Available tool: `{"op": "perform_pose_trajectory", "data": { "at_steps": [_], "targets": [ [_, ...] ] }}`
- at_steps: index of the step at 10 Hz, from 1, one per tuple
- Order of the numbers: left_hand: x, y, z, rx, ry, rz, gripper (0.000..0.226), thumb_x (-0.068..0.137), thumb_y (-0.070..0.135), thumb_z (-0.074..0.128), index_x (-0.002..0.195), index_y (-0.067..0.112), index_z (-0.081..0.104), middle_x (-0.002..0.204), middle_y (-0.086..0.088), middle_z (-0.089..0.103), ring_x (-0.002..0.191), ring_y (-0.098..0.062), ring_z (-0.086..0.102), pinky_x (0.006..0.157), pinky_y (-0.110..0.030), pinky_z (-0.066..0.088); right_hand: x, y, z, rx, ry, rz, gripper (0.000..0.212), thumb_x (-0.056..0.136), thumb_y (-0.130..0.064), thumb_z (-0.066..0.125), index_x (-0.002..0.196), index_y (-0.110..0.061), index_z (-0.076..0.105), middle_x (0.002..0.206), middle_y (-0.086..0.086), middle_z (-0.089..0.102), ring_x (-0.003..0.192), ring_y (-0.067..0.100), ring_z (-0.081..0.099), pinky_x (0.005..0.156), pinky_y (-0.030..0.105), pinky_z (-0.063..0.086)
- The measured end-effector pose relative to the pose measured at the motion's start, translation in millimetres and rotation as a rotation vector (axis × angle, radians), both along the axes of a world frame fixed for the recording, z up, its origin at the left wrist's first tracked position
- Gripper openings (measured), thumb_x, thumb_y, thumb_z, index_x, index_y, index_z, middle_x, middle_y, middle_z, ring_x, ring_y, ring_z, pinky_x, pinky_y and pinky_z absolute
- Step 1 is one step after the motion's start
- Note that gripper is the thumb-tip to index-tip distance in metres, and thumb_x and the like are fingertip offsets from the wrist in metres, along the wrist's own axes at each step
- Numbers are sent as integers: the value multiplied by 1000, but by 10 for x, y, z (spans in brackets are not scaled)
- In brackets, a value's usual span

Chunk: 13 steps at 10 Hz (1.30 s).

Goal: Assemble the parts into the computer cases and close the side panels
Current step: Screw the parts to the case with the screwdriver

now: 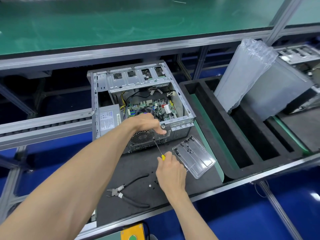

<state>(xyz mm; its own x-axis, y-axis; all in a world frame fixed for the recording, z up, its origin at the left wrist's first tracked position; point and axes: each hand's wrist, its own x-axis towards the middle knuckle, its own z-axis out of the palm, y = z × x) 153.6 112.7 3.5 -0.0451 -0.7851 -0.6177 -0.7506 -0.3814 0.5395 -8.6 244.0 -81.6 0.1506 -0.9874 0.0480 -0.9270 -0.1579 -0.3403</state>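
An open computer case (pixel 138 104) is seen lying on its side on a dark work mat (pixel 138 196), viewed from above by a head-worn camera. All places are given relative to this case.

Inside the case, a green motherboard (pixel 152 105) is already seated, with a fan on it and cables routed around it. A grey power supply (pixel 108 118) is fitted in the left part of the case. The side panel is not on; the interior is fully exposed, and no panel can be identified with certainty.

At the near rear face of the case, the left hand (pixel 147 122) is braced, its fingers curled and the thumb pressed against the metal by the slot covers; whether a small part is pinched there cannot be told. Just in front of the case, a yellow-handled screwdriver (pixel 158 148) is gripped by the right hand (pixel 170 170), fingers closed around the handle, with the tip set against the rear face beside the round fan grille.

To the near right of the case, a clear plastic tray (pixel 194 157) holding small black screws is laid. In front of the case, black-handled cutters (pixel 128 191) and a few loose screws lie on the mat.

The work is judged to be mid-way: main parts are in, rear fastening is in hand, and closing the panel is not yet done.
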Motion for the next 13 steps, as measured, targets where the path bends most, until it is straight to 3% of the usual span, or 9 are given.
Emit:
{"op": "perform_pose_trajectory", "data": {
  "at_steps": [2, 4, 5, 6, 7, 9, 10, 12, 13],
  "targets": [
    [-3, 13, 9, 3, 22, 2, 64, 70, 51, 79, 116, 10, 64, 140, -9, 58, 110, -23, 51, 92, -40, 37, -17, -114, 46, 902, -1498, -600, 29, 100, -19, 61, 83, 3, 67, 58, 10, 54, 39, 12, 31, 35, 22, 22],
    [-10, 8, 7, -1, 11, 12, 54, 70, 52, 80, 103, 13, 61, 128, -6, 60, 107, -24, 52, 89, -40, 37, 28, -7, 31, 171, -394, -187, 23, 93, -35, 67, 93, -14, 56, 78, 0, 64, 77, 24, 58, 70, 39, 43],
    [4, 2, 3, -2, 4, 14, 46, 70, 52, 80, 92, 17, 62, 123, -5, 61, 106, -23, 53, 88, -39, 37, 53, -29, 22, 289, -613, -269, 24, 94, -34, 66, 88, -11, 64, 72, 2, 68, 77, 26, 61, 75, 41, 49],
    [-6, 7, 9, 4, 16, 5, 53, 70, 52, 79, 102, 14, 60, 138, -9, 59, 109, -23, 51, 90, -40, 37, 53, -45, 60, 601, -1025, -414, 37, 102, -35, 55, 85, -5, 68, 59, 6, 68, 47, 17, 51, 47, 31, 44],
    [-6, 6, 5, 7, 21, -2, 52, 71, 50, 79, 104, 14, 61, 142, -10, 57, 113, -24, 51, 91, -41, 36, 15, -79, 55, 685, -1032, -429, 39, 104, -39, 50, 88, -8, 66, 61, 6, 69, 42, 13, 44, 39, 25, 34],
    [-1, 6, -4, 1, 20, 13, 39, 71, 50, 79, 85, 17, 63, 133, -9, 62, 109, -24, 53, 91, -40, 37, 12, -58, 7, 473, -908, -447, 37, 88, -38, 74, 65, -11, 64, 54, 2, 66, 48, 17, 56, 56, 36, 52],
    [-2, 3, -1, 1, 19, 12, 46, 72, 49, 79, 97, 15, 62, 136, -10, 60, 110, -25, 52, 91, -41, 37, 34, -43, 15, 570, -918, -458, 44, 100, -42, 55, 72, -9, 67, 56, 2, 67, 47, 14, 52, 54, 30, 43],
    [-2, 0, -8, 4, 26, 10, 56, 72, 50, 79, 110, 12, 65, 139, -11, 59, 115, -27, 54, 91, -41, 36, -9, -73, 25, 478, -816, -412, 24, 87, -38, 73, 79, -17, 66, 72, -1, 68, 84, 22, 61, 80, 41, 52],
    [9, -5, -14, 3, 28, 13, 56, 72, 50, 79, 111, 10, 65, 139, -11, 59, 112, -25, 53, 91, -41, 36, 3, -42, 9, 453, -868, -459, 28, 89, -33, 74, 72, -13, 67, 63, 1, 68, 73, 19, 59, 59, 31, 47]
  ]
}}
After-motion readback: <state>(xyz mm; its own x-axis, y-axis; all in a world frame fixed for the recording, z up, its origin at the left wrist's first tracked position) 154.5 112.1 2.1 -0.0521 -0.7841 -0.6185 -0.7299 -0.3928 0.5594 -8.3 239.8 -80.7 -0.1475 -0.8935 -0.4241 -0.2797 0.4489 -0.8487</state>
